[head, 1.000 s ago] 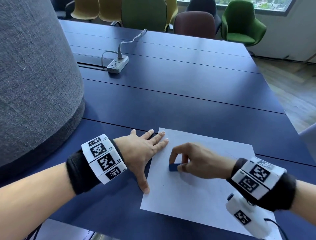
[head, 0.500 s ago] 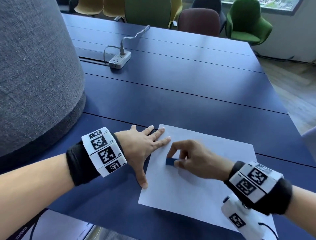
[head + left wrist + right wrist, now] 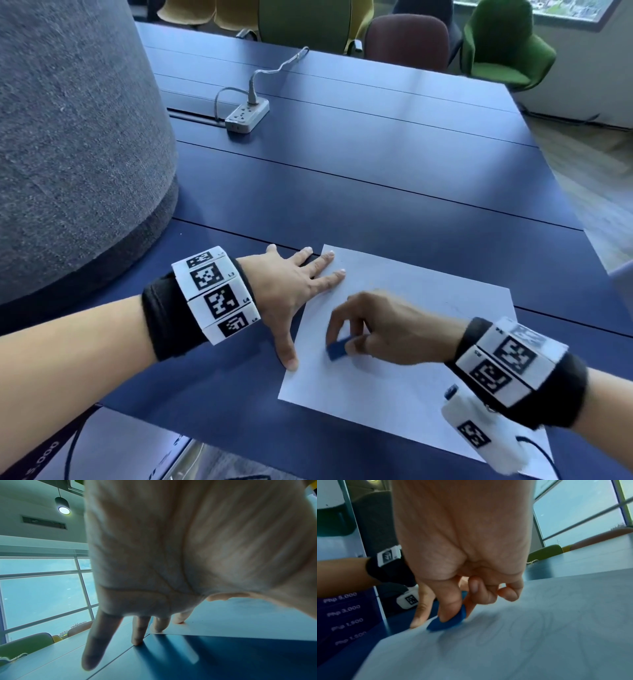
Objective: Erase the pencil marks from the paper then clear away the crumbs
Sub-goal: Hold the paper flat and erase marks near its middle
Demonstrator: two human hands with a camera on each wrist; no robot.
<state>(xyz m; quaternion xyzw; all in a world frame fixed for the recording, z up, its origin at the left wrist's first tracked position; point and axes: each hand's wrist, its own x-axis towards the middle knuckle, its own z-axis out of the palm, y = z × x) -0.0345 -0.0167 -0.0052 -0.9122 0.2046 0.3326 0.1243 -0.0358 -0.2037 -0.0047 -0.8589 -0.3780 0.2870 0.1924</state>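
Note:
A white sheet of paper (image 3: 404,383) lies on the dark blue table (image 3: 359,192) near its front edge. Faint pencil curves (image 3: 539,626) show on the sheet in the right wrist view. My right hand (image 3: 346,342) pinches a small blue eraser (image 3: 337,350) between thumb and fingers and holds it against the paper's left part; the same eraser (image 3: 448,622) shows under my thumb in the right wrist view. My left hand (image 3: 301,291) lies flat with fingers spread, two fingertips and the thumb on the paper's left edge (image 3: 171,631).
A white power strip (image 3: 246,116) with its cable lies far back on the table. A large grey fabric-covered column (image 3: 75,137) stands at the left. Coloured chairs (image 3: 503,44) line the far side. The table's right edge drops to a wooden floor.
My right hand has slid the eraser a little toward me and back along the paper's left part. The left hand stays flat on the sheet's edge.

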